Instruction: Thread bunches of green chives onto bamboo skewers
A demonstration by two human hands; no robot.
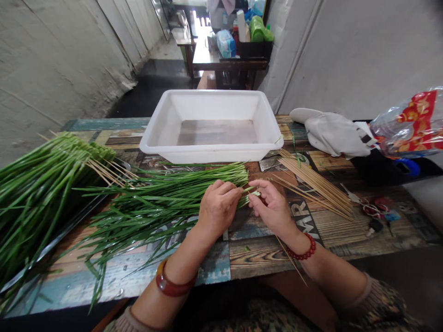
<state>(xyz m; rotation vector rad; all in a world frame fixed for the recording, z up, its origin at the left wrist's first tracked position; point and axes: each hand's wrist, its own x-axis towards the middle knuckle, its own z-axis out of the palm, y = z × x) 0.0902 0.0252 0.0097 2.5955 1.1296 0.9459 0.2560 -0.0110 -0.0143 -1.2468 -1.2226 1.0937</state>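
Observation:
My left hand (221,203) is closed around a few garlic chives near their pale cut ends. Close on its right, my right hand (272,207) has thumb and fingers bent at those ends. A thin bamboo skewer (291,261) comes out from under my right palm and slants toward me past the table edge; its upper end is hidden, in line with my fingertips. Loose garlic chives (152,193) lie in a pile left of and behind my left hand, leaves to the left. Farther left, a stack of skewered chives (51,175) rests on a metal tray (65,235), stick ends pointing right.
A white plastic tub (211,154) stands behind the chives. Bare bamboo skewers (314,184) lie on the right, near keys (375,226), a pale cap (334,131) and a red-printed plastic bag (415,122). Another table (207,53) stands farther back, between walls.

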